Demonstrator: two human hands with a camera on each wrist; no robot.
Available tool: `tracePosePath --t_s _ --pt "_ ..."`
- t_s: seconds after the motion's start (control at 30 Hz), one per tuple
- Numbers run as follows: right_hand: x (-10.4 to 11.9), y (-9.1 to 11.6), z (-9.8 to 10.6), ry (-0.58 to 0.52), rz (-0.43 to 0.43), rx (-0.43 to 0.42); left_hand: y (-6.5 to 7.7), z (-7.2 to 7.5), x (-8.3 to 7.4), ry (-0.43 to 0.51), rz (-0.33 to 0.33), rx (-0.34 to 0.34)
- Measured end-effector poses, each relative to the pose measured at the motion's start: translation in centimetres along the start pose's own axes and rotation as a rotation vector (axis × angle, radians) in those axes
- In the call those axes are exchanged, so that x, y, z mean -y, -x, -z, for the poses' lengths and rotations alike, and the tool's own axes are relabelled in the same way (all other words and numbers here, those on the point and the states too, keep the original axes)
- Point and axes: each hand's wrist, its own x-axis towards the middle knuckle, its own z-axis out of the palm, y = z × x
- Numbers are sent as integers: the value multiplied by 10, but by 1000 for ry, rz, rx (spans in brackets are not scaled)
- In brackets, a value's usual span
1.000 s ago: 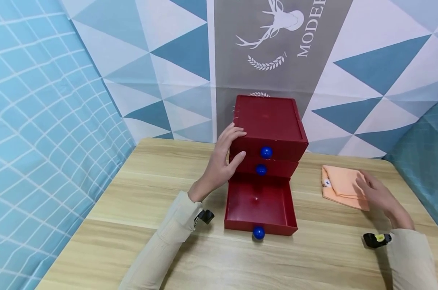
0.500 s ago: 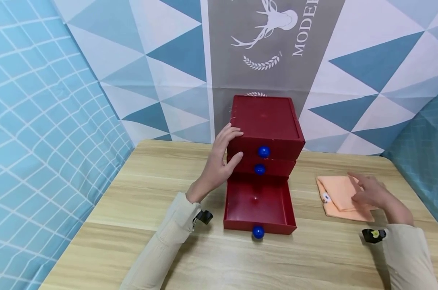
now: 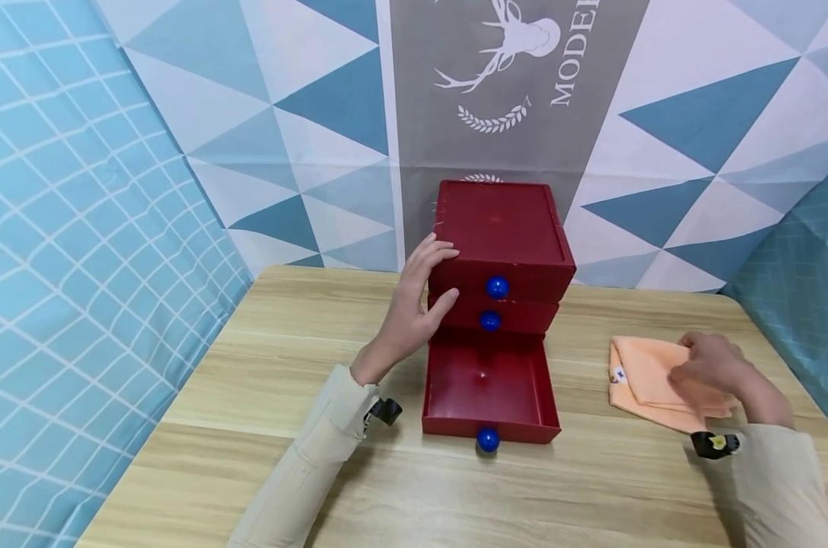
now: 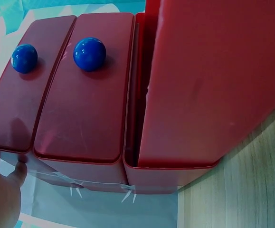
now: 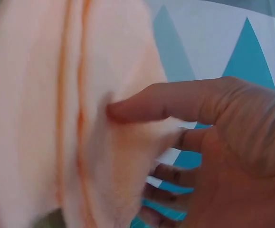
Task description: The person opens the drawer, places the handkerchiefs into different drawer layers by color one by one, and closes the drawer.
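A red cabinet (image 3: 499, 224) with three stacked drawers and blue knobs stands at the table's middle. Its bottom drawer (image 3: 455, 426) is pulled out with nothing inside, while the upper two are closed. My left hand (image 3: 409, 316) rests on the cabinet's upper left corner, fingers over the top edge and thumb by the front. To the right lies a folded peach cloth (image 3: 647, 373) with a small white label. My right hand (image 3: 718, 367) pinches its right part; in the right wrist view the thumb presses the cloth (image 5: 113, 161) and the other fingers are partly hidden behind it.
Everything stands on a light wood table (image 3: 284, 365). A patterned fabric backdrop (image 3: 332, 114) rises close behind the cabinet, and a blue gridded curtain (image 3: 65, 228) hangs along the left side.
My right hand has come nearer and taken hold of the cloth, which has shifted toward the front and slightly right. The left hand and the drawers have stayed put.
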Motion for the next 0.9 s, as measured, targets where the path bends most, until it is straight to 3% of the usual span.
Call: tracePosePath --t_s 0.1,0.37,0.67,0.9 --pt "-1 4 0 -77 22 -27 0 0 0 2 -8 -2" --pt "2 11 8 -254 35 17 0 0 -1 0 -5 -2" --pt "11 18 23 -236 80 18 0 -2 4 -6 -8 -2" --pt "29 28 34 -150 63 -74 5 -8 37 -37 -17 -3"
